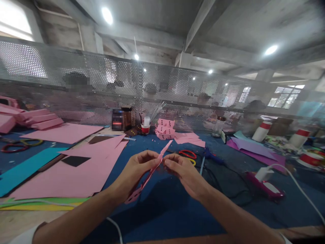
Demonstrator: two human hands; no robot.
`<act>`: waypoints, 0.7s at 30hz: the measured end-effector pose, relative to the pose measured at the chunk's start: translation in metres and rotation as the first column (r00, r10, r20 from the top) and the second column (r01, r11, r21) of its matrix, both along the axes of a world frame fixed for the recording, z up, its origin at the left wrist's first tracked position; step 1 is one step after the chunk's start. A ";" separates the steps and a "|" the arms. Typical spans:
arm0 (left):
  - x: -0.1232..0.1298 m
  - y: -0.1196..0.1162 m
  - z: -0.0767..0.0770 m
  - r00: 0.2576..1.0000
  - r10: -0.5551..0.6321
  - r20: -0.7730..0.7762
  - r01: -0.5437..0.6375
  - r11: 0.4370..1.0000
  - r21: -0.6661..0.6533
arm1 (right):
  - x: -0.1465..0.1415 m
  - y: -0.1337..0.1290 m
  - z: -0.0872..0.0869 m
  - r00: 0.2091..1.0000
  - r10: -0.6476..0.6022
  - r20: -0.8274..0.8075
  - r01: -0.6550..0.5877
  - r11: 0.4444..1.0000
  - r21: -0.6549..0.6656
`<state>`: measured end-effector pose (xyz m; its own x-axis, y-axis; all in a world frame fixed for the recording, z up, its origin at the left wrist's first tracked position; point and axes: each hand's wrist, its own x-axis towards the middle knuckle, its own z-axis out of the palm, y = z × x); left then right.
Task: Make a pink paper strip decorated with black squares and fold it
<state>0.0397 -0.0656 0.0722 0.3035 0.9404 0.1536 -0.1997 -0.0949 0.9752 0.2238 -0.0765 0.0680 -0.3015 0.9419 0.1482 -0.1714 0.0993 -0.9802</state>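
Note:
A narrow strip of pink paper (166, 148) with cut-out slots along its lower end runs slantwise through my hands above the blue tabletop (167, 217). My left hand (138, 169) pinches it near the middle between thumb and fingers. Against the strip's right side, the fingertips of my right hand (184, 171) are pressed together; whether they grip its edge or a small piece is hard to make out. Just beyond my hands stand pink folded paper pieces with dark dots (165, 129). Red-handled scissors (188, 154) and a blue glue gun (213, 156) lie to the right.
Large pink sheets (83, 176) and a teal strip (30, 166) cover the left side. A paper cup (145, 128) and a glass jar (218, 127) stand at the back, before a perforated metal screen (177, 88). A magenta power strip (266, 186) with a white cable lies right.

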 end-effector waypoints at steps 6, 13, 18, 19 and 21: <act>0.003 -0.007 0.004 0.993 0.091 -0.077 -0.085 0.993 0.079 | -0.009 -0.002 -0.004 0.980 0.030 -0.196 -0.041 0.998 -0.051; 0.005 -0.012 0.009 0.973 0.183 -0.140 -0.167 0.979 0.120 | -0.016 -0.005 -0.003 0.972 -0.028 -0.235 0.030 1.000 0.003; 0.006 -0.011 0.005 0.989 0.113 -0.098 -0.105 0.992 0.076 | -0.015 -0.006 -0.004 0.961 -0.003 -0.277 0.000 1.000 -0.008; 0.006 -0.010 0.004 0.992 0.093 -0.086 -0.087 0.994 0.064 | -0.015 -0.005 -0.005 0.959 0.001 -0.283 -0.005 1.000 -0.012; 0.005 -0.007 0.001 0.997 0.056 -0.058 -0.054 0.998 0.038 | -0.014 -0.005 -0.006 0.957 0.005 -0.290 -0.011 1.000 -0.020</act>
